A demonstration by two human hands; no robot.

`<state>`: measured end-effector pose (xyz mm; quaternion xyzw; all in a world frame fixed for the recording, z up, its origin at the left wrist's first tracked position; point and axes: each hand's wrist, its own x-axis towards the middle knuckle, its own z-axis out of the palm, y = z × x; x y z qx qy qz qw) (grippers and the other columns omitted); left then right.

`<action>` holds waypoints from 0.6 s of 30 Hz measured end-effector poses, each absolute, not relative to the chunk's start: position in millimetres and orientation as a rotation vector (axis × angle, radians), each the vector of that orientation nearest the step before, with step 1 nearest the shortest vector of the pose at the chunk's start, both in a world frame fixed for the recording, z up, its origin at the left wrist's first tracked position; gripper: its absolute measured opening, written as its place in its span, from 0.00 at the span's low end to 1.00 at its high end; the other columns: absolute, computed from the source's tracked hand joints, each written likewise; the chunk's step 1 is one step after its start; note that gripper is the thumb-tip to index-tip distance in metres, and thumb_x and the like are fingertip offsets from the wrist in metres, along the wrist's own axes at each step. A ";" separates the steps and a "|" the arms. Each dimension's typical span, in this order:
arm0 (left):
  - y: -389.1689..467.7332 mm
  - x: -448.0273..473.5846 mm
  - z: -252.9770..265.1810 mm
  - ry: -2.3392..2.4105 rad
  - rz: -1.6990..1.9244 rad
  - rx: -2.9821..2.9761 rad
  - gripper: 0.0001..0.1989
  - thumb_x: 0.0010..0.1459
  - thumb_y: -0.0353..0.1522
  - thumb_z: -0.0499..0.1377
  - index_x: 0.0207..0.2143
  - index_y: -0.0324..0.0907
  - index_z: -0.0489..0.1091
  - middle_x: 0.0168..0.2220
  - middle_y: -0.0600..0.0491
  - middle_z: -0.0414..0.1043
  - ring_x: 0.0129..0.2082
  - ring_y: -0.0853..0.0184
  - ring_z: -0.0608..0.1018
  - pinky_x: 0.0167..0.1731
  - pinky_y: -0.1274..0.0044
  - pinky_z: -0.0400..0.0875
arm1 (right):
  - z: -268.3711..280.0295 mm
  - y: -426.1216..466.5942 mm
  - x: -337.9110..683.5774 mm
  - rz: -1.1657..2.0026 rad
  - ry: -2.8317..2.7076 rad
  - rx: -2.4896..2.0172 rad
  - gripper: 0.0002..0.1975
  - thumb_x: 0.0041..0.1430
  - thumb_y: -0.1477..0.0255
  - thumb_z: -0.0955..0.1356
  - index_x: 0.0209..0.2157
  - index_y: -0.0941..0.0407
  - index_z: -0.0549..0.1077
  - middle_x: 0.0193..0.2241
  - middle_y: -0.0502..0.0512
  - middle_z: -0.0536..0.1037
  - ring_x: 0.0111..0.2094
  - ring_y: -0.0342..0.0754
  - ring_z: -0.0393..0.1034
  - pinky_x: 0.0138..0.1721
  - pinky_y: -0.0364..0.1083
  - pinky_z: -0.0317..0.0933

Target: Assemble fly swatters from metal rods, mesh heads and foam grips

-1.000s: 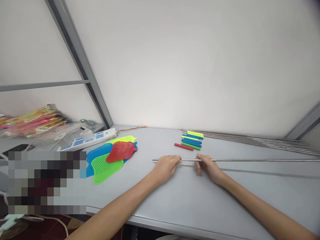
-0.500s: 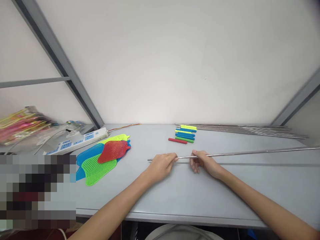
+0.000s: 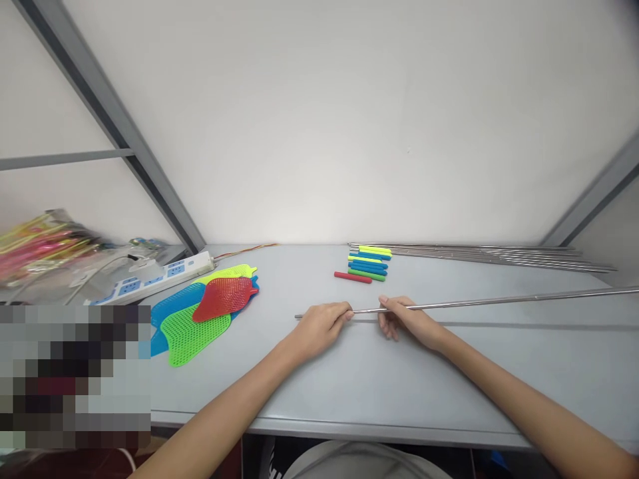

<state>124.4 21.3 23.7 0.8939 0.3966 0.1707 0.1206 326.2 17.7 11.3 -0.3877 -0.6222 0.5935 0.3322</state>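
A long thin metal rod [image 3: 499, 301] runs from near the middle of the table out past the right edge of the view. My left hand [image 3: 323, 327] is closed around it close to its left end, and a short tip sticks out beyond the hand. My right hand [image 3: 407, 320] pinches the same rod a little further right, thumb on top, other fingers curled below. Beyond the hands lie several coloured plastic tubes in blue, yellow and green, with a red tube [image 3: 353, 277] in front of them. Flyswatter heads, among them a red flyswatter head [image 3: 222, 298] and a green flyswatter head [image 3: 197, 336], overlap to the left.
More metal rods [image 3: 499, 256] lie along the wall at the back right. A white power strip [image 3: 160, 278] stands behind the flyswatter heads, with packaged colourful items [image 3: 44, 243] at far left. The table's front edge [image 3: 379, 430] crosses below my arms.
Both hands keep their hold on the rod with hardly any movement. The view has tipped slightly, so the whole scene appears a little higher.
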 end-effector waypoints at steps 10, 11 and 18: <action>19.0 124.3 25.6 1.162 0.504 2.596 0.14 0.57 0.34 0.38 0.29 0.42 0.61 0.24 0.57 0.64 0.24 0.73 0.66 0.25 0.82 0.56 | 10.6 17.7 327.2 1.568 -1.598 -1.059 0.21 0.51 0.59 0.55 0.19 0.61 0.66 0.15 0.52 0.66 0.16 0.40 0.59 0.17 0.41 0.54; 19.1 124.3 25.1 1.164 0.504 2.597 0.15 0.58 0.34 0.38 0.29 0.42 0.61 0.24 0.57 0.64 0.24 0.73 0.66 0.25 0.82 0.56 | 10.5 17.7 327.2 1.569 -1.598 -1.059 0.21 0.51 0.59 0.55 0.19 0.61 0.66 0.16 0.53 0.66 0.16 0.40 0.60 0.17 0.41 0.54; 21.6 123.9 23.1 1.158 0.482 2.634 0.14 0.58 0.35 0.37 0.29 0.42 0.60 0.24 0.58 0.64 0.24 0.73 0.66 0.25 0.82 0.56 | 10.0 18.5 327.5 1.582 -1.590 -1.059 0.21 0.51 0.59 0.56 0.20 0.61 0.66 0.17 0.53 0.66 0.17 0.40 0.60 0.17 0.41 0.54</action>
